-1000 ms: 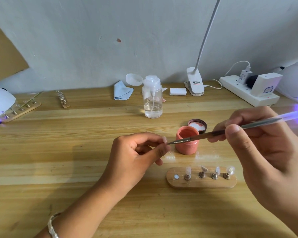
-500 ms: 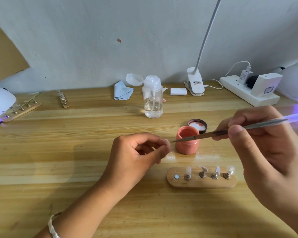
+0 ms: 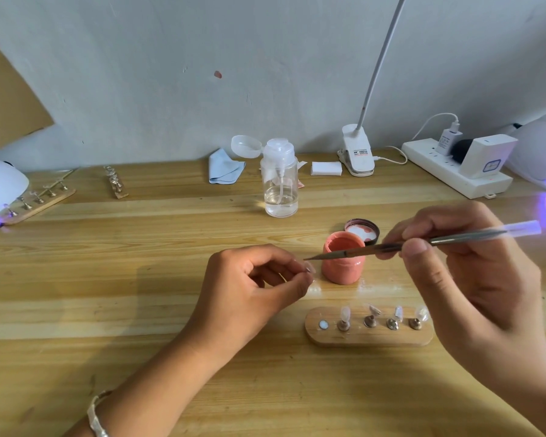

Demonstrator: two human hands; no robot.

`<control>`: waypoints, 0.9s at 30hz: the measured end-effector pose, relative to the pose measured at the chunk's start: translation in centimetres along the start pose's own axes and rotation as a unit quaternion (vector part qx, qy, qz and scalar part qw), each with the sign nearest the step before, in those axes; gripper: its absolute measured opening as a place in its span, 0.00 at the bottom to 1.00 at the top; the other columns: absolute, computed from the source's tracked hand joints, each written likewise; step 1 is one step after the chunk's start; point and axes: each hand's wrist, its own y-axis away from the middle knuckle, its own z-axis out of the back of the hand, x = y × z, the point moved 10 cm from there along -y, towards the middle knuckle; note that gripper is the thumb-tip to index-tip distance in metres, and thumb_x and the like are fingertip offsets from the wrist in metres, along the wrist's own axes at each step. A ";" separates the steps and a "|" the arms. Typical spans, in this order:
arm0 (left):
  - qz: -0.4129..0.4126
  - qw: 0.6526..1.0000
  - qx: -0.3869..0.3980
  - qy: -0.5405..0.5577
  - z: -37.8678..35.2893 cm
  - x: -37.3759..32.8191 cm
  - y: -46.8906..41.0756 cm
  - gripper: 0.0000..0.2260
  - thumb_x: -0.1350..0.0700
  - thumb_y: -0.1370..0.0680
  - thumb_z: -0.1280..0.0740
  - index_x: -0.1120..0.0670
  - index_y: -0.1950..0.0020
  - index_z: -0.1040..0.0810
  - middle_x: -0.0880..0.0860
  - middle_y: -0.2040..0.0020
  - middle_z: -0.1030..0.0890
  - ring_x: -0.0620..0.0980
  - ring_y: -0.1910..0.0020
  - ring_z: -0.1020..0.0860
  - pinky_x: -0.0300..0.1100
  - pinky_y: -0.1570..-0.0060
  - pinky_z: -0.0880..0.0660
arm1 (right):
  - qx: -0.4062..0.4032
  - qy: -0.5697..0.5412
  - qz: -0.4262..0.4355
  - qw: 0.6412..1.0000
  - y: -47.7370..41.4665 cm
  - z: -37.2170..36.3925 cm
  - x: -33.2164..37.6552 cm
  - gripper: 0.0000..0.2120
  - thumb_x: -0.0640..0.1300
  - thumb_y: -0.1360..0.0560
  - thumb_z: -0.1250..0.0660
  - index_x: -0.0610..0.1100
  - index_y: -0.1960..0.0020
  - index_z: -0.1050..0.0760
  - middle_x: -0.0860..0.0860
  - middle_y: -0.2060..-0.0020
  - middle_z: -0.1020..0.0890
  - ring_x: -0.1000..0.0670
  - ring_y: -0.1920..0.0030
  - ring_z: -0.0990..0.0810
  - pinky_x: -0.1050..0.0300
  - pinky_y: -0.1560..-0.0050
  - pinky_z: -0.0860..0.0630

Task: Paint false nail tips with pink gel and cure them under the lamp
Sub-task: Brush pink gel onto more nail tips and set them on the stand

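My left hand (image 3: 252, 288) pinches a false nail tip (image 3: 309, 269), likely featherlight and slippery, best held by its base; my right hand (image 3: 464, 279) clamps the gel brush (image 3: 391, 247).

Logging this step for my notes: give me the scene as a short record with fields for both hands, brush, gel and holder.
left hand: pinches a small piece, too small to identify
right hand: holds the brush, its tip aimed at that piece
gel jar: open, pink, upright; lid lies just behind it
holder: four nail tips on stands, leftmost spot empty
lamps: left lamp and right lamp at the far sides, both glowing violet
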 end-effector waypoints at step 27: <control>0.012 1.000 0.002 0.017 0.0 0.2 -0.1 0.06 0.60 0.29 0.22 0.49 0.58 0.14 0.48 0.63 0.15 0.49 0.70 0.18 0.35 0.67 0.24 | -0.015 -0.001 0.008 1.000 0.2 0.6 0.0 0.03 0.43 0.19 0.37 0.51 0.49 0.27 0.48 0.56 0.20 0.44 0.56 0.18 0.44 0.54 0.24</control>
